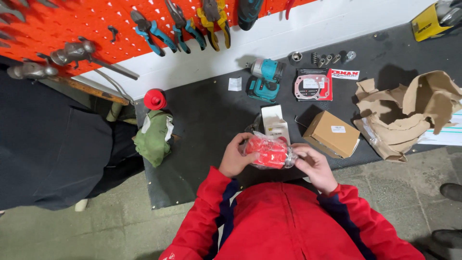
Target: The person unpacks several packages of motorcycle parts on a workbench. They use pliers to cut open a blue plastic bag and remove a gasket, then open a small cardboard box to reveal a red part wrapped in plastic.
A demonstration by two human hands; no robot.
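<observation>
Lying crosswise between both hands, bagged red part (pixel 268 152).

Between the fingers (pixel 302 155) sits one red part in clear plastic wrap (pixel 268 151). Just beyond them stand one white carton (pixel 275 121) and one brown cardboard box (pixel 331 133); farther off lie one teal power tool (pixel 264 80) and one green rag (pixel 153 136).
</observation>
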